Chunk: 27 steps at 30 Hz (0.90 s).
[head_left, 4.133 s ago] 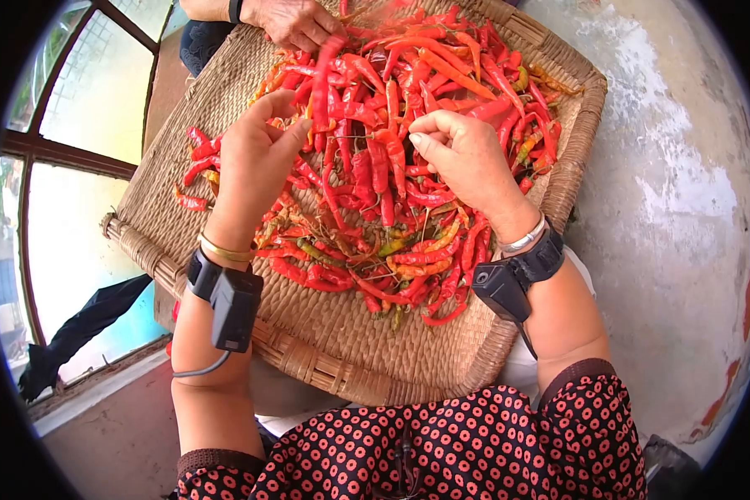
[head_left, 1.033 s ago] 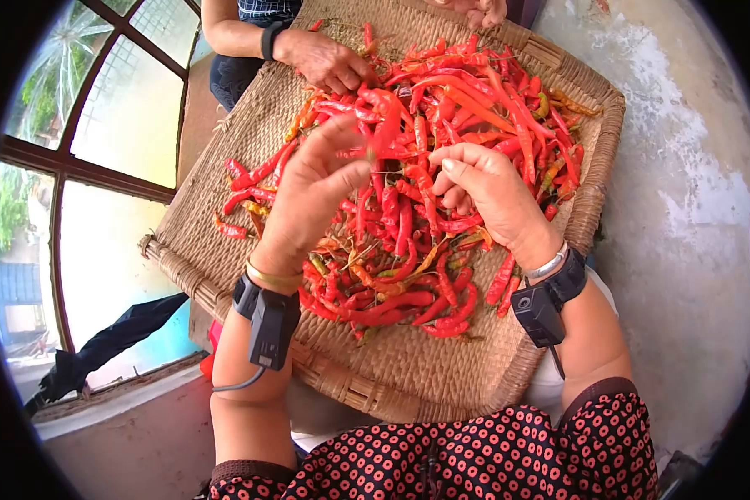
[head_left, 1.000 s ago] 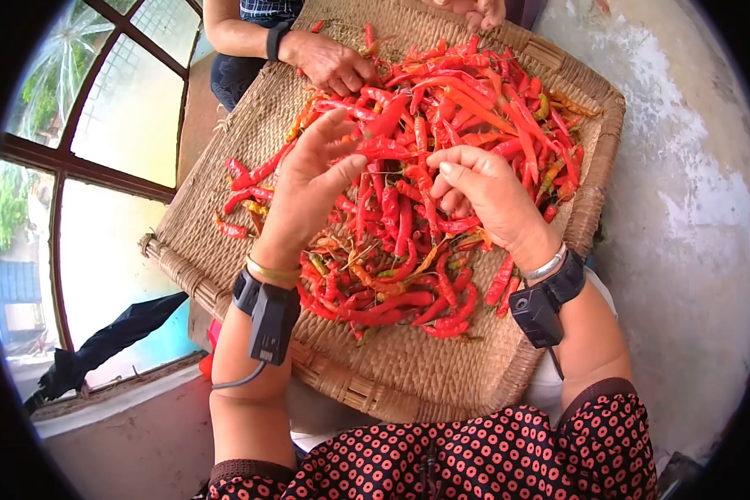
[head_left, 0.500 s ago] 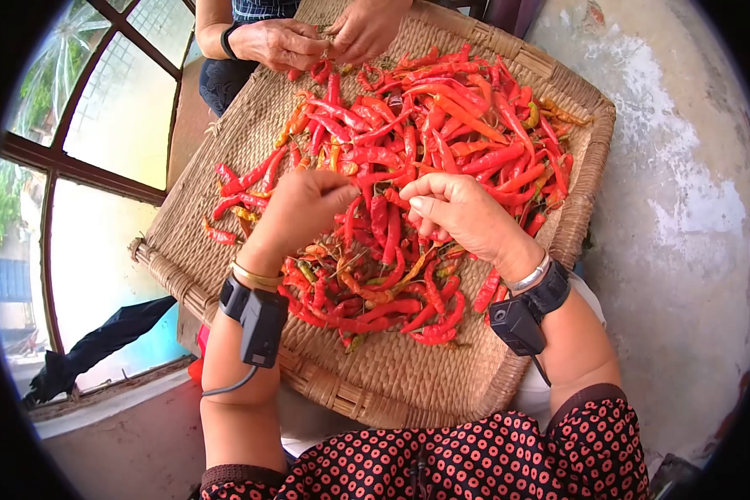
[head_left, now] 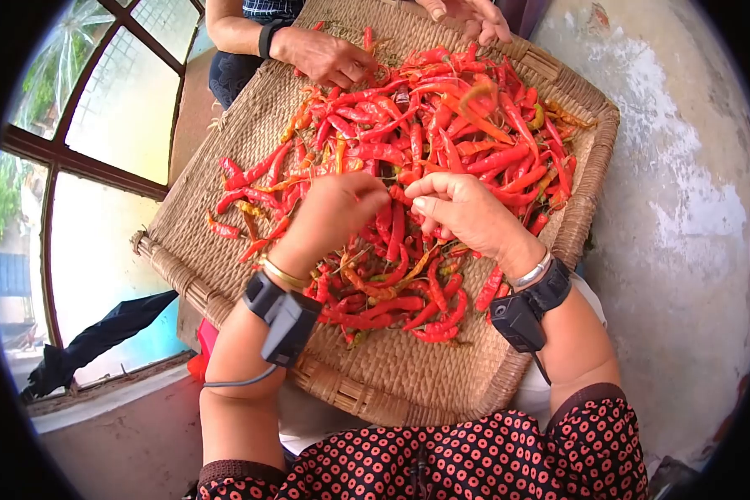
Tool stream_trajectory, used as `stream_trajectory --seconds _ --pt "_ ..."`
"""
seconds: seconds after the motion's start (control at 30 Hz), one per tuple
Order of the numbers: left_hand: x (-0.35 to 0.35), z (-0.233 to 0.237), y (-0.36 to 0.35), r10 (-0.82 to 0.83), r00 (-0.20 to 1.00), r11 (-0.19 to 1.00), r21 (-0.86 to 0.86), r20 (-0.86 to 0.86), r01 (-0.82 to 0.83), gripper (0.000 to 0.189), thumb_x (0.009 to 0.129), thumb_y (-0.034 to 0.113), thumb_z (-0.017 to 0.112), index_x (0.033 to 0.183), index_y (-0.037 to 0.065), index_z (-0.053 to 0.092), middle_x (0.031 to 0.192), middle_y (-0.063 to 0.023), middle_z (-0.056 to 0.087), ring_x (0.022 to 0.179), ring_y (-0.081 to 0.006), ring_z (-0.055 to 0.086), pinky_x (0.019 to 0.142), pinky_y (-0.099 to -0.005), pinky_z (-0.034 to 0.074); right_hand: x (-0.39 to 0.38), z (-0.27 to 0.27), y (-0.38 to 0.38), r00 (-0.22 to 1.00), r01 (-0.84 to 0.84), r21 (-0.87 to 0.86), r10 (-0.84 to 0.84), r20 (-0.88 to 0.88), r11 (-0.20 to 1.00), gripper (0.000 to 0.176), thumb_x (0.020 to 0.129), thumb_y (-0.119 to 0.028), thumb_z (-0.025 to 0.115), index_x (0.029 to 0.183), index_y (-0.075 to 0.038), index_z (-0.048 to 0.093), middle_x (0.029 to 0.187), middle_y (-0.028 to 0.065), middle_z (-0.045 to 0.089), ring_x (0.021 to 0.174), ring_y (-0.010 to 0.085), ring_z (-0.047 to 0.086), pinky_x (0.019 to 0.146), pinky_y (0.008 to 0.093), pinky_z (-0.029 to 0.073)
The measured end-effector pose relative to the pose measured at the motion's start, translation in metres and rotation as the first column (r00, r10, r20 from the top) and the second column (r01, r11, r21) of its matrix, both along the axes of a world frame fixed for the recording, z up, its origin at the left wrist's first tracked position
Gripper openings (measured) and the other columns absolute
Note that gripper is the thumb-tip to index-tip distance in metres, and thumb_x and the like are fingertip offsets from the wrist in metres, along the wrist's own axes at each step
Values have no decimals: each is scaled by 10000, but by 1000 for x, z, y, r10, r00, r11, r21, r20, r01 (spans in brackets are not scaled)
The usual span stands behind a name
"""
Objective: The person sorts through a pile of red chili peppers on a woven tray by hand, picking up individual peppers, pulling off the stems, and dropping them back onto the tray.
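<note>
Red chili peppers (head_left: 392, 312) lie heaped on a woven tray (head_left: 408, 379) in front of me, a few of them orange or yellowish. Over the middle of the heap, my left hand (head_left: 337, 208) has its fingers pinched together; whatever is between them is hidden. Close by on the right, my right hand (head_left: 467, 212) pinches with thumb and forefinger, and a red chili pepper (head_left: 400, 196) shows at its fingertips. A small gap separates the two hands.
Across the tray, another person's hand (head_left: 329, 57) reaches into the peppers, and their other hand (head_left: 475, 17) is raised at the far edge. A framed window (head_left: 112, 125) stands on the left, with a folded black umbrella (head_left: 100, 346) below. A stained wall (head_left: 658, 208) is on the right.
My left hand has moved right, closer to my right hand, which has hardly shifted. The other person's hands have parted, one lowering to the peppers, the other going right.
</note>
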<state>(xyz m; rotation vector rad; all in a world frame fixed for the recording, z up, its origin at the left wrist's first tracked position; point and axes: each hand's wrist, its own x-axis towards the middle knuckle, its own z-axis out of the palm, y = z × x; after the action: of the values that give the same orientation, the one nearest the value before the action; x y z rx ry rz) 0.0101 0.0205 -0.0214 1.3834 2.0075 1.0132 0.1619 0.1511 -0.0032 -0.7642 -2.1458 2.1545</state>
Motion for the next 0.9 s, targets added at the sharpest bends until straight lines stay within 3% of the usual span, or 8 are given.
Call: stream_trajectory --seconds 0.03,0.1,0.33,0.43,0.5,0.6,0.8,0.9 --pt "7 0 0 -1 1000 1000 0 1 1 203 808 166 600 962 35 593 640 -26 575 585 -128 552 546 -287 448 0 -1 0 999 -45 1 45 23 999 236 857 -159 522 1039 -11 553 821 3 569 648 61 538 545 194 432" --pt "19 3 0 4 916 967 -233 -400 -106 260 757 230 641 921 42 567 663 -100 594 591 -247 589 540 -356 458 0 1 0 997 -69 17 68 32 997 241 854 -165 526 1041 -15 552 823 4 566 656 65 539 549 198 432" --pt "25 -18 2 17 855 964 -218 -518 -151 302 717 237 665 895 49 510 678 -128 592 619 -309 585 545 -390 459 -1 1 -3 995 -87 37 85 62 996 243 850 -164 531 1039 -13 552 813 5 560 660 66 532 561 197 428" --pt "15 -24 1 79 933 984 -125 -351 -130 296 716 144 662 951 33 522 668 -86 592 601 -236 593 536 -332 469 -1 -2 -1 997 -76 52 75 28 996 237 849 -149 531 1038 -8 552 811 2 560 659 63 530 565 195 431" --pt "10 -15 0 127 974 977 -195 187 -89 298 739 50 622 1019 2 530 700 -21 589 602 -128 574 532 -248 460 -1 -4 0 997 -79 64 77 30 995 235 848 -143 532 1039 -6 552 810 2 560 661 63 531 567 195 432" --pt "2 5 -2 122 831 976 -218 543 0 297 778 17 581 1069 -12 528 743 25 578 619 -51 537 535 -186 435 0 -2 0 998 -55 81 55 12 995 222 836 -135 547 1003 10 567 785 13 580 647 71 539 579 214 448" --pt "-21 37 -17 96 716 989 -150 692 13 265 811 47 558 1075 21 550 782 30 585 647 -28 532 556 -156 423 2 1 1 999 -53 116 54 -8 992 215 823 -126 557 970 28 584 758 36 605 628 81 556 593 235 463" --pt "-23 35 -5 80 405 845 154 911 -512 261 812 99 585 1063 30 561 828 1 596 677 -54 543 595 -187 441 3 -1 1 998 -50 120 53 -25 992 228 816 -127 561 982 28 583 765 53 614 643 99 570 609 247 466"
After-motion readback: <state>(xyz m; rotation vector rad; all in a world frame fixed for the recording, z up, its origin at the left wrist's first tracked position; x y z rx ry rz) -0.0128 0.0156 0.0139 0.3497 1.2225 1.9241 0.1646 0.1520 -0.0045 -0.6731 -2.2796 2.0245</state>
